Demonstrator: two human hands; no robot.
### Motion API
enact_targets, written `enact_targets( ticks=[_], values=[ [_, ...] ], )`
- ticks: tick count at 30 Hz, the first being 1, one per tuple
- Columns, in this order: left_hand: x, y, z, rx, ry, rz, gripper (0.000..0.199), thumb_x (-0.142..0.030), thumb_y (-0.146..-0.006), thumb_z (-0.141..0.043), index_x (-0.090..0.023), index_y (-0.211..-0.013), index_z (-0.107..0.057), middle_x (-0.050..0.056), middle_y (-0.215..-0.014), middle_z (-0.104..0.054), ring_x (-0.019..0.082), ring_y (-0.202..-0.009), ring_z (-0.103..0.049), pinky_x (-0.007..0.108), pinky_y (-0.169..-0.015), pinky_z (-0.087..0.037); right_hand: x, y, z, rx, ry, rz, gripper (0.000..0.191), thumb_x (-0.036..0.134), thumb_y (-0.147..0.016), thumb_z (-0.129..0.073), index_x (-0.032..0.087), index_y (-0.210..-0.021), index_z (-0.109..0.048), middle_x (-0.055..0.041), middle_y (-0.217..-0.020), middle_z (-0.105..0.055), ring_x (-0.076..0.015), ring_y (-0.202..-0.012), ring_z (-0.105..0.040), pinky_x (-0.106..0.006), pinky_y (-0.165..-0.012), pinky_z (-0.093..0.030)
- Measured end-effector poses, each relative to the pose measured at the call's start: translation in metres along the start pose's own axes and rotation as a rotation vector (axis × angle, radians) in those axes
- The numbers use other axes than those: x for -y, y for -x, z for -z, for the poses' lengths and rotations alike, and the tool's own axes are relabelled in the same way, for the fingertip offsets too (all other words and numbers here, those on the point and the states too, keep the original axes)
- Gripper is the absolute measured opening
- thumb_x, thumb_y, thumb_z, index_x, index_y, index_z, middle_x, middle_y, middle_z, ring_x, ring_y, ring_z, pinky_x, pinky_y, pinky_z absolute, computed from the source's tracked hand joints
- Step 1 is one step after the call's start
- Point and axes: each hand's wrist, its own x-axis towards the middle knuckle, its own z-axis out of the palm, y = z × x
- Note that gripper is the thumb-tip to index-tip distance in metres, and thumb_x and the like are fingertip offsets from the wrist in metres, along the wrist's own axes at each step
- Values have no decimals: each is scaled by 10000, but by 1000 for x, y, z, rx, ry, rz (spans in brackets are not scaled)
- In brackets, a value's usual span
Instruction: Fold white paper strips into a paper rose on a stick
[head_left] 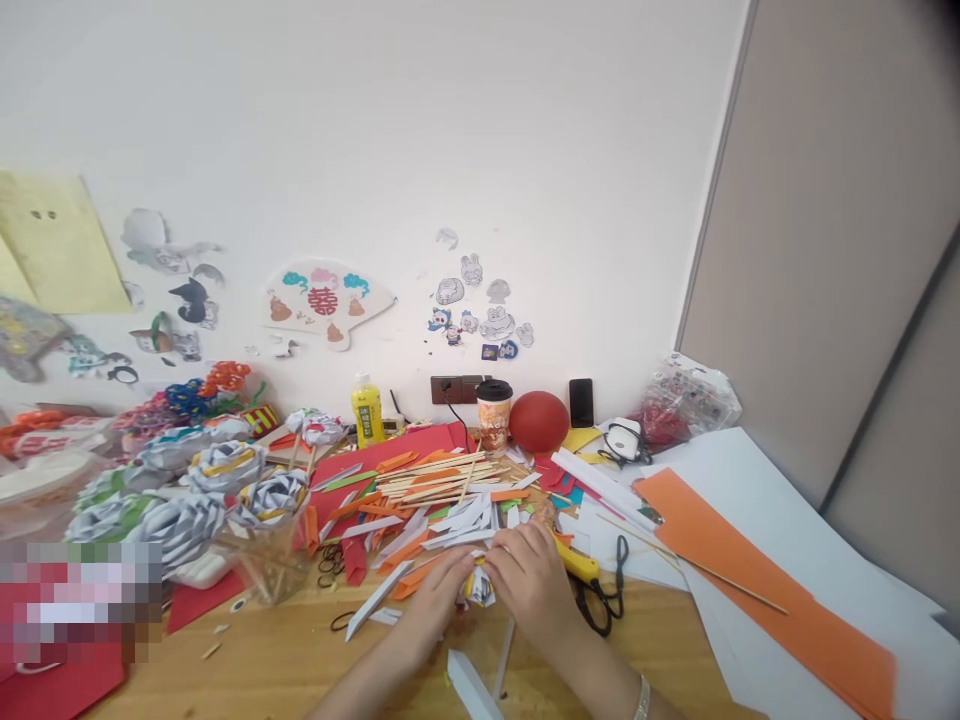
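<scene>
White wall (585, 130) backs a wooden table (262, 670). Near its front, the left hand (442, 598) and right hand (531, 580) pinch a white-and-yellow folded paper piece (479, 586) between them, fingers partly covering it. Just beyond lie loose paper strips (472, 515), then wooden sticks (431, 478); a yellow-bodied tool (579, 564) sits beside the right hand. Farther back stand a lidded cup (494, 418) and red balloon (539, 421).
</scene>
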Motion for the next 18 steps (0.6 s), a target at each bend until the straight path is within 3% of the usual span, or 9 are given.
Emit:
enact_targets(
  ticks=[6,10,18],
  values=[
    [3,-2,-3,46,27,113,402,-387,-813,-349,-214,-1095,-578,66,-1214,-557,222,-1124,-487,318,-883,-450,1,0,-2,28,60,-7,179,115,-847,-438,184,-722,-545,-33,-795,-559,-165,-723,-441,-318,-695,-343],
    [-3,-2,-2,76,74,183,402,-399,-815,-343,-221,-1115,-541,64,-1265,-505,236,-1107,-486,319,-769,-498,2,0,1,114,-73,-123,126,140,-840,-463,197,-767,-548,-35,-850,-551,-177,-764,-452,-310,-676,-358],
    [-19,-1,3,118,9,-1,318,-308,-814,-368,-217,-994,-614,65,-1092,-615,234,-1096,-485,343,-955,-365,-2,-2,8,176,-389,-334,72,175,-793,-576,209,-768,-517,-4,-900,-534,-174,-868,-481,-307,-775,-376]
  ],
)
